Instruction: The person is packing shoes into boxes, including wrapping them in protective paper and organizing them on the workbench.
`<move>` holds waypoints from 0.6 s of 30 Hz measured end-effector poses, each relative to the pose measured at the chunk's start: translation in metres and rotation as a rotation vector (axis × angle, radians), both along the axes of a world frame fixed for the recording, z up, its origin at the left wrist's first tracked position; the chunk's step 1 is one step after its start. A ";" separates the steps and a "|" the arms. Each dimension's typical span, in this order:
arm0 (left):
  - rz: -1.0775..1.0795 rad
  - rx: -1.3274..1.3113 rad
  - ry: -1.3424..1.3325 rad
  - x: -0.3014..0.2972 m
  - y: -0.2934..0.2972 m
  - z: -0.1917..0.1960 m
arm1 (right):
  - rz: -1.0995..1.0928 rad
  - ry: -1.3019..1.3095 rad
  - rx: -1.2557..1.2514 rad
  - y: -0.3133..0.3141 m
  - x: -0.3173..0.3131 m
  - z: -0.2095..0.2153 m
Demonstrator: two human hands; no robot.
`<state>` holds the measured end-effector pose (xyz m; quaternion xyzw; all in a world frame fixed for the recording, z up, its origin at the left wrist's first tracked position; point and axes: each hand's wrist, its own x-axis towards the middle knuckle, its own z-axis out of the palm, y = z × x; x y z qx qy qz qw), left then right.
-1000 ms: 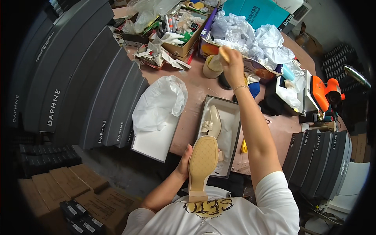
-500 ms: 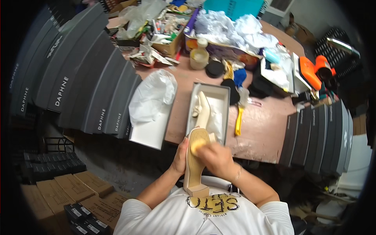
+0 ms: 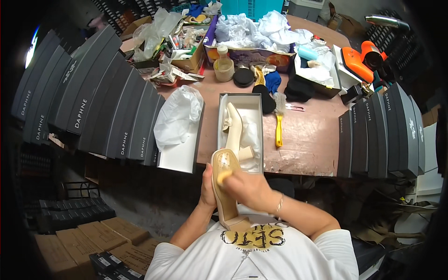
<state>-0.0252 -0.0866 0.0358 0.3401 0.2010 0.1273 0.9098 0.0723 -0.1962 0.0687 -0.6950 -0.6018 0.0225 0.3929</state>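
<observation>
Both grips I run are closed, left hand (image 3: 208,189) round a shoe (image 3: 222,200), right hand (image 3: 249,189) holding a sponge (image 3: 224,176) against its sole (image 3: 226,161).

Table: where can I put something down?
Biggest bare patch: between the yellow-handled brush and dark boxes on the right. A thin one lies between the papered lid and open shoebox. Crowded: the back, with purple box, cardboard box and jar.

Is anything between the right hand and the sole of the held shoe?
Yes: a small yellow pad, held in the right hand, sits between it and the shoe's sole, toward the toe end. Nothing else visible stands in the way.
</observation>
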 end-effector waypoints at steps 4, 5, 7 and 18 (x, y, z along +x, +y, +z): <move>-0.020 -0.023 0.019 -0.008 -0.001 -0.007 | -0.078 -0.026 -0.107 0.016 0.014 0.000; 0.028 -0.005 -0.004 -0.008 0.000 -0.003 | -0.037 -0.035 -0.129 0.013 0.006 -0.002; 0.032 0.041 -0.016 -0.010 0.001 -0.009 | 0.111 -0.008 -0.064 -0.002 -0.008 0.006; -0.104 0.032 -0.088 -0.006 0.005 -0.009 | -0.179 0.145 -0.150 0.051 0.067 -0.002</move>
